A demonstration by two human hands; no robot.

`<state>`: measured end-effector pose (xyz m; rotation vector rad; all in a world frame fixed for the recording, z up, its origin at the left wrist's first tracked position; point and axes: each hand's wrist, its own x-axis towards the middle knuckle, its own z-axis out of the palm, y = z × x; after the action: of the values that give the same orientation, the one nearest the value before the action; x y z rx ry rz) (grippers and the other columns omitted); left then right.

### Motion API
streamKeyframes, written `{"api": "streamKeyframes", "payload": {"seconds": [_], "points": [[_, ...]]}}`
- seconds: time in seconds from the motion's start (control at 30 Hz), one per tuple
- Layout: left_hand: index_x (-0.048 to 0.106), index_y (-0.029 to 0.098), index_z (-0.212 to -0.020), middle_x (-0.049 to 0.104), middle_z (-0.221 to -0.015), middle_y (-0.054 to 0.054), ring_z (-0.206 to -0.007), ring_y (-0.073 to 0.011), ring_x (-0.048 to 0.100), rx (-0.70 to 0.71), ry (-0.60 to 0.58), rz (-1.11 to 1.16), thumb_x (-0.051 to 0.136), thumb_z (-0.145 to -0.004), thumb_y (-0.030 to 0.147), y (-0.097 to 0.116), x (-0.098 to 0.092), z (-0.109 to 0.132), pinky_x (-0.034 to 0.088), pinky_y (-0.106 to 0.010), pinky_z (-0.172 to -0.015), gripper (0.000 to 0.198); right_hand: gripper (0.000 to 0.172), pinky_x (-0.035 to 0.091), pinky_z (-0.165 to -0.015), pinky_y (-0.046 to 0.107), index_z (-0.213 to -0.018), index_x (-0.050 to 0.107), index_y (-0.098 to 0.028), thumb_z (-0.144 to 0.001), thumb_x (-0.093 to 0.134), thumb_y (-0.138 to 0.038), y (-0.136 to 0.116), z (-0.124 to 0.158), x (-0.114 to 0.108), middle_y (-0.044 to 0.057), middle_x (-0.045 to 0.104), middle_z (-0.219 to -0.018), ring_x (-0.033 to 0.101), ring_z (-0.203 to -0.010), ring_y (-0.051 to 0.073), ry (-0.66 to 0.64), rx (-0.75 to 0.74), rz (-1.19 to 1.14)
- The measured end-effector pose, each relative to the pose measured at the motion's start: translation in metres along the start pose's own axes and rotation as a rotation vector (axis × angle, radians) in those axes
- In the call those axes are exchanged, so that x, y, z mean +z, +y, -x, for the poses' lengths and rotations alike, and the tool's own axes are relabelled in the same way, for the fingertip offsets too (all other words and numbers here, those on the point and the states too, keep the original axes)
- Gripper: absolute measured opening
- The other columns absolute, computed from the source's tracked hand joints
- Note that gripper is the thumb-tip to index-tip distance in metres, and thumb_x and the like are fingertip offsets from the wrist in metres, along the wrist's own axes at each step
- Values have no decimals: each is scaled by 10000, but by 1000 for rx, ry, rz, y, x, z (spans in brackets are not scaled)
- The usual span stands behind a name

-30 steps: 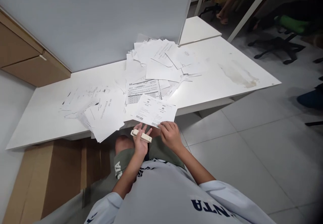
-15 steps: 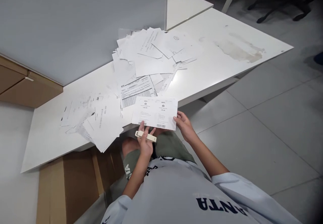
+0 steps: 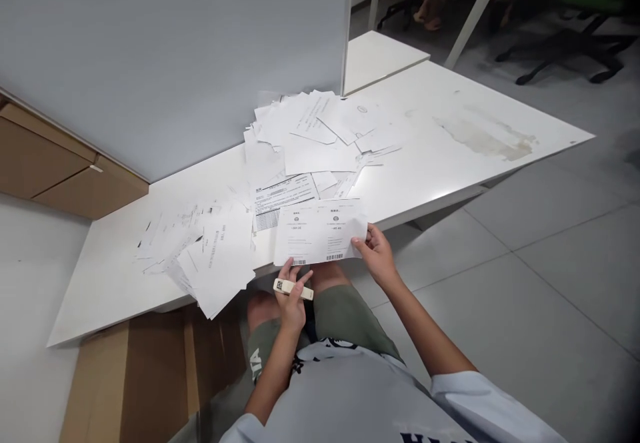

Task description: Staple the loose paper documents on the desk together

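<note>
A white printed sheet (image 3: pixel 320 230) with two columns of text and two barcodes is held up in front of the desk's edge. My right hand (image 3: pixel 379 256) pinches its right edge, thumb on the printed face. My left hand (image 3: pixel 291 310) is closed around a small cream stapler (image 3: pixel 294 289), which lies across the fingers. The fingertips of this hand reach the sheet's lower left edge, partly behind it. Just beyond the sheet, a form with a printed table (image 3: pixel 283 193) lies on the desk, partly covered.
A messy paper pile (image 3: pixel 320 153) lies against the grey partition (image 3: pixel 200 50). More loose sheets (image 3: pixel 220 263) spread leftward, some overhanging the front edge of the white desk (image 3: pixel 425 176). Cardboard boxes (image 3: pixel 155 370) stand underneath. An office chair (image 3: pixel 570 50) is at the far right.
The view has tilted up, so the desk sits lower in the picture. My right thumb lies further over the sheet's face. Both hands keep their holds.
</note>
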<state>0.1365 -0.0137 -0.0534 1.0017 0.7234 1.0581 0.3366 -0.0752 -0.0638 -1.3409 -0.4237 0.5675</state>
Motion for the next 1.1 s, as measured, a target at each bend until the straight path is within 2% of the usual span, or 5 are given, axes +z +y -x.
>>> {"api": "streamKeyframes", "payload": {"seconds": [0.13,0.33,0.53,0.77,1.1], "points": [[677,270,-1172,577,-1317,-108,-1146,-296,596,95,-30,-48,788,-733,376,13,-8,-13,571,-508,-923,464,377,532,-662,335,-1093,595,-230,-782,686,-423,-14,-15,4,60,720,-910,654,-794,221,-10,-54,40],[667,277,-1180,574,-1306,-95,-1176,-303,595,176,-53,-109,784,-749,343,20,-22,-32,568,-487,-942,451,378,535,-723,355,-1123,562,-232,-814,653,-430,-26,-35,21,73,723,-998,663,-867,231,-58,-134,39],[639,255,-1198,529,-1379,-128,-1004,-281,682,155,-7,-323,800,-728,387,22,-29,-43,551,-467,-920,514,359,539,-739,366,-1070,543,-233,-795,652,-436,-18,-52,36,69,720,-954,665,-863,234,-85,-162,25],[690,240,-1107,614,-1250,-104,-1280,-308,504,291,142,-547,775,-752,406,31,-21,-50,313,-481,-1156,401,354,532,-796,379,-1076,529,-220,-796,629,-411,-3,-65,42,73,706,-969,656,-884,222,-80,-189,25],[679,199,-1115,627,-1254,-120,-1236,-278,551,301,114,-620,755,-756,331,25,-22,-56,372,-444,-1121,390,405,524,-906,407,-1111,492,-238,-817,622,-484,7,-72,38,88,654,-1086,632,-1031,243,-103,-296,65]]}}
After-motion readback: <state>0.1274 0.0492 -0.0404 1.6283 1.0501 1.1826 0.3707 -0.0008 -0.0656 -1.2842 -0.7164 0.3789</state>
